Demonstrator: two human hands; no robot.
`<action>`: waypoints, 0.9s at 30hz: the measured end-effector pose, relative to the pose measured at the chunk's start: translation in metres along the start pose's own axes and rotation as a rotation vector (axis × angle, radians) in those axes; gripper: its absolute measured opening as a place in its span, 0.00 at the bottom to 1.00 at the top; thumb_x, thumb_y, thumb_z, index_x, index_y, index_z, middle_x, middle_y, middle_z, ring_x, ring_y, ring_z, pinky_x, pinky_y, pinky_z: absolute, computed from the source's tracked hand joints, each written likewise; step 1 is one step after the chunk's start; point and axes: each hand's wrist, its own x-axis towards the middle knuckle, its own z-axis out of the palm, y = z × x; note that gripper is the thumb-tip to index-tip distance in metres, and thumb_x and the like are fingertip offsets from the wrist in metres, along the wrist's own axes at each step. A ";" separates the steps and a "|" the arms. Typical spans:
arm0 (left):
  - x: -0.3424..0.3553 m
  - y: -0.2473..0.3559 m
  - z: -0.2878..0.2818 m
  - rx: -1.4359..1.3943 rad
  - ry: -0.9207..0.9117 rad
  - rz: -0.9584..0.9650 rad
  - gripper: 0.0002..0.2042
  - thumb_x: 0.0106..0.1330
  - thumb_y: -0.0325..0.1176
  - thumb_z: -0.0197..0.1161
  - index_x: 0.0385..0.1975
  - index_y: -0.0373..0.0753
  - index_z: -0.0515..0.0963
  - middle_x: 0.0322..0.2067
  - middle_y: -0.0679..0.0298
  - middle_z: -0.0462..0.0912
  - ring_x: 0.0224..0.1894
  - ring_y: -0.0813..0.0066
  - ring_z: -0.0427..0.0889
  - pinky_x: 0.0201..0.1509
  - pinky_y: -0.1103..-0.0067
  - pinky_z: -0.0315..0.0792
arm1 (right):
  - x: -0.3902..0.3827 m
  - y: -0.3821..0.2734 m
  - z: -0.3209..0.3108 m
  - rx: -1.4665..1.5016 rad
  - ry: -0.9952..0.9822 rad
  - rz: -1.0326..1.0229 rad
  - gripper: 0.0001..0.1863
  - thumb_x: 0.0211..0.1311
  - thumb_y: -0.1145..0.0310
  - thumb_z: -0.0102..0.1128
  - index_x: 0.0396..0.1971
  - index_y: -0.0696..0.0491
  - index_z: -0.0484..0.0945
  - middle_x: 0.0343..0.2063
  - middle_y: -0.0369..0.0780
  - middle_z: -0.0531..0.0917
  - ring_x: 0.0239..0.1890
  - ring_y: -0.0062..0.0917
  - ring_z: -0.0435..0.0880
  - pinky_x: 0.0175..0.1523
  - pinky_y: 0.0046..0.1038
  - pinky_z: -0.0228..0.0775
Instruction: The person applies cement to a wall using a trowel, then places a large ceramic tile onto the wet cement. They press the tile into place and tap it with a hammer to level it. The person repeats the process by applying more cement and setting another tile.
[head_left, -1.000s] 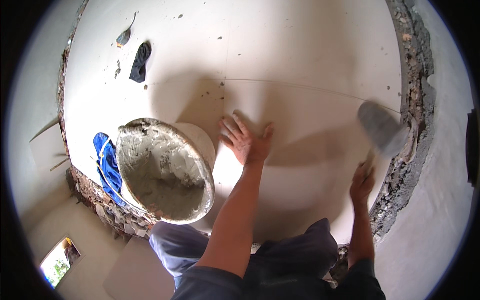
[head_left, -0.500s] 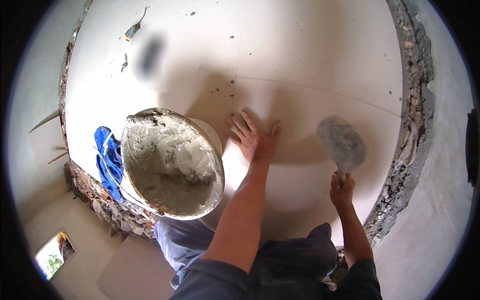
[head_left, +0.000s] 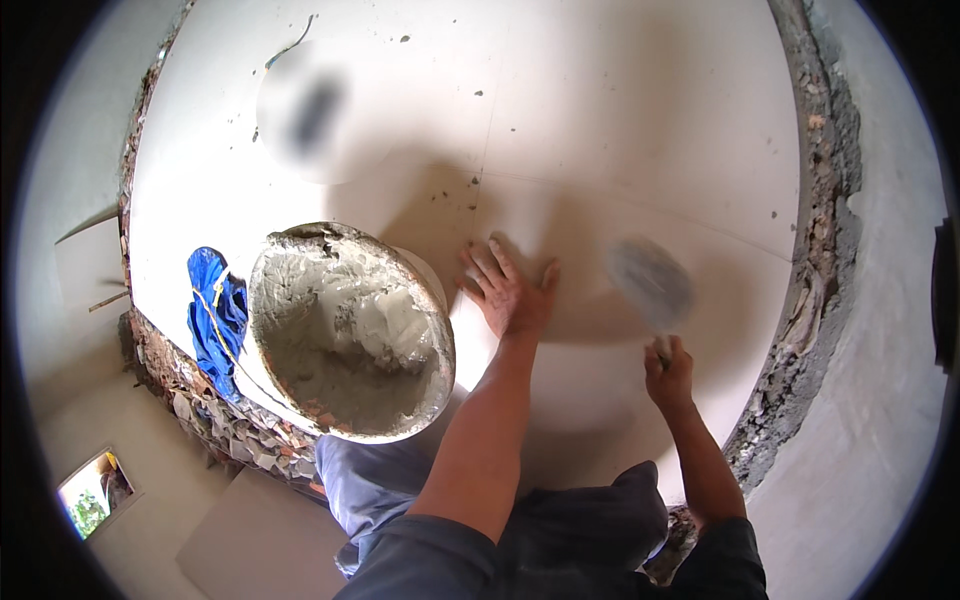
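My left hand (head_left: 511,293) lies flat with fingers spread on a large pale floor tile (head_left: 570,410), near a joint line. My right hand (head_left: 670,373) is closed around the handle of a trowel (head_left: 650,283). Its rounded grey blade is smeared by motion, in front of the tile to the right of my left hand. Close on the left of my left arm stands a bucket (head_left: 440,400), its rim crusted with mortar. Wet grey mortar (head_left: 345,375) lies inside, heaped toward the far side.
A crumpled blue bag (head_left: 212,325) with a pale cord lies left of the bucket. Broken rubble (head_left: 240,430) lines the left edge of the tiles, and rough mortar (head_left: 820,240) the right edge by the wall (head_left: 890,350). Small crumbs dot the tiles.
The trowel and my right hand have shifted slightly left. My left hand stays on the tile. The view has moved a little, so the bucket sits slightly lower and further right.
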 end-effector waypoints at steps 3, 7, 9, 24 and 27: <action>0.000 0.000 0.000 0.017 0.048 0.025 0.51 0.56 0.68 0.52 0.70 0.37 0.42 0.69 0.44 0.42 0.73 0.52 0.33 0.71 0.51 0.31 | 0.008 -0.007 0.000 -0.176 -0.083 0.026 0.13 0.61 0.60 0.59 0.32 0.56 0.73 0.17 0.46 0.78 0.21 0.43 0.80 0.29 0.38 0.71; 0.001 0.001 0.000 0.024 0.029 0.016 0.50 0.57 0.67 0.52 0.70 0.37 0.41 0.69 0.45 0.41 0.73 0.52 0.33 0.71 0.51 0.32 | 0.012 -0.014 0.002 -0.066 -0.063 0.009 0.14 0.61 0.59 0.58 0.32 0.56 0.74 0.17 0.45 0.78 0.22 0.42 0.80 0.30 0.39 0.71; 0.001 0.001 0.001 0.022 -0.010 0.002 0.50 0.57 0.67 0.52 0.70 0.37 0.41 0.69 0.44 0.41 0.73 0.52 0.33 0.71 0.51 0.32 | 0.011 -0.015 0.004 -0.127 -0.091 0.018 0.15 0.61 0.58 0.59 0.32 0.56 0.74 0.17 0.45 0.78 0.22 0.42 0.80 0.30 0.39 0.71; -0.002 0.002 0.006 0.079 -0.045 -0.041 0.49 0.58 0.70 0.45 0.70 0.39 0.41 0.69 0.44 0.43 0.72 0.50 0.40 0.71 0.51 0.36 | 0.014 -0.031 0.007 -0.183 -0.169 0.129 0.19 0.62 0.51 0.55 0.31 0.55 0.72 0.20 0.50 0.80 0.27 0.47 0.80 0.34 0.45 0.70; 0.000 -0.002 0.025 0.154 0.120 -0.004 0.48 0.59 0.71 0.42 0.70 0.40 0.42 0.69 0.46 0.47 0.71 0.48 0.46 0.70 0.53 0.41 | -0.008 -0.011 -0.002 -0.137 -0.145 0.139 0.22 0.62 0.49 0.53 0.31 0.56 0.72 0.19 0.51 0.79 0.27 0.50 0.79 0.33 0.46 0.69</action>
